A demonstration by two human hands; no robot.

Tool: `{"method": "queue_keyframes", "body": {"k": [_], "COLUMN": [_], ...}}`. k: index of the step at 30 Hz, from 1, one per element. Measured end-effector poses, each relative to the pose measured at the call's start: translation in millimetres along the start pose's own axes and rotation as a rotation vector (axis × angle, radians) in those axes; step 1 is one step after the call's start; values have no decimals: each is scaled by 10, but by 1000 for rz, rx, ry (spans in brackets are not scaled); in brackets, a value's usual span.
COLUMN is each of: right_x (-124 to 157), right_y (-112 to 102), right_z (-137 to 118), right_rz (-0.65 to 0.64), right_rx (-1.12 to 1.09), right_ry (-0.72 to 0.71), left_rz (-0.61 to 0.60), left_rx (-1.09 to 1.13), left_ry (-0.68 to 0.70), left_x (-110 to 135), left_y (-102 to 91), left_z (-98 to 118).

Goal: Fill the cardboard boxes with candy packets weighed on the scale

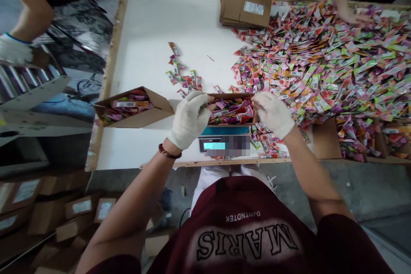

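A cardboard box (231,96) filled with colourful small packets (236,112) rests on a digital scale (224,130) with a lit display. My left hand (192,117), in a white glove with bare fingertips, pinches the box's left end. At the opposite end, my right hand (274,112), gloved the same way, has its fingers closed on the box edge. Some of its fingers are hidden by the glove and the box wall. Another open box (154,113) of packets stands to the left of my left hand, turned at an angle.
A large heap of packets (321,60) covers the table's right side, where a co-worker's hand (353,17) reaches in. Flattened cartons (236,6) lie at the back. More filled boxes (326,139) stand front right. At left, another person's gloved hand (14,49) is by a roller conveyor (28,77).
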State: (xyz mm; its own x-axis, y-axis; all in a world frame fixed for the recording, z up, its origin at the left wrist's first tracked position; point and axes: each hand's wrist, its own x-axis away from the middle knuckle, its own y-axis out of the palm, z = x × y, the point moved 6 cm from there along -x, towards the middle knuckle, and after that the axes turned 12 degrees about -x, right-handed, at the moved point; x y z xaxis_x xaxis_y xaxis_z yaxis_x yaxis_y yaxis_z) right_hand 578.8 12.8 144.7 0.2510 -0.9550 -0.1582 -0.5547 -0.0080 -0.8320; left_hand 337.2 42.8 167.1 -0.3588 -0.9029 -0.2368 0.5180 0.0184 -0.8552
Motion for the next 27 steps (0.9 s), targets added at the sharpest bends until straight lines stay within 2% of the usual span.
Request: {"method": "queue_keyframes", "body": {"k": [2, 5, 7, 10, 12, 15, 22, 24, 27], "right_x": [-163, -353, -428, -478, -473, -416, -147, -72, -23], "right_y": [296, 635, 769, 817, 733, 493, -196, -305, -325], "right_z": [-205, -264, -221, -188, -190, -178, 27, 52, -5], "right_rz": [-187, -389, -480, -543, -512, -383, 56, 108, 106], "right_rx": [70, 220, 278, 295, 286, 198, -188, -263, -331], "right_ry": [19, 195, 298, 300, 254, 202, 59, 31, 0], "left_rz": [-12, -85, -203, -413, -497, -490, -264, -190, -93], "left_rx": [0, -20, -76, -237, -342, -407, -269, -197, -1], "left_ry": [5, 22, 70, 141, 149, 149, 118, 66, -33], "left_x": [-3, 10, 40, 122, 174, 213, 163, 92, -50], "left_y": [39, 151, 283, 507, 601, 596, 226, 170, 191], "left_z": [12, 33, 73, 131, 146, 167, 105, 60, 27]}}
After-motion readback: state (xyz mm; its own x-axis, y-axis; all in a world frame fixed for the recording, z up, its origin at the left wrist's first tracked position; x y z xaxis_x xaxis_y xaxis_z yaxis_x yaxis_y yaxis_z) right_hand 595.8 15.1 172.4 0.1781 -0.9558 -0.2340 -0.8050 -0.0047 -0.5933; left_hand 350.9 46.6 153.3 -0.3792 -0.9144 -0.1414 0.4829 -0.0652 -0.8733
